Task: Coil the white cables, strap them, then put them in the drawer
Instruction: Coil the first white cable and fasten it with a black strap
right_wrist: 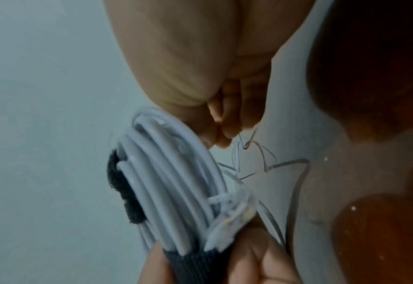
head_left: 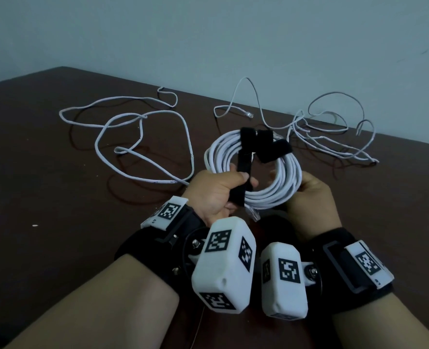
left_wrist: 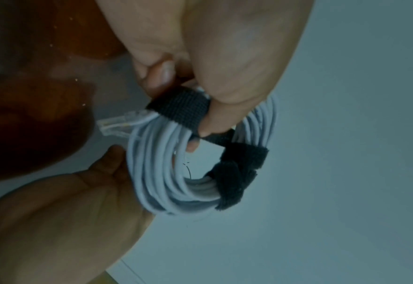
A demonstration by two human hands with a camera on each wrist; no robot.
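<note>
Both hands hold a coiled white cable (head_left: 279,182) above the dark table (head_left: 57,172). My left hand (head_left: 223,190) pinches a black strap (head_left: 243,172) against the coil's near-left side, thumb on top. In the left wrist view this strap (left_wrist: 178,109) wraps over the strands beside a clear plug (left_wrist: 118,124). My right hand (head_left: 309,195) grips the coil's right side. More black strap (head_left: 256,136) is wrapped around the far side of the coil, with a loose tail (head_left: 276,149) sticking out. No drawer is in view.
Two loose white cables lie on the table: one (head_left: 143,137) spread out at the left, one (head_left: 334,132) tangled at the back right by the wall (head_left: 233,34). The table's far edge meets that wall.
</note>
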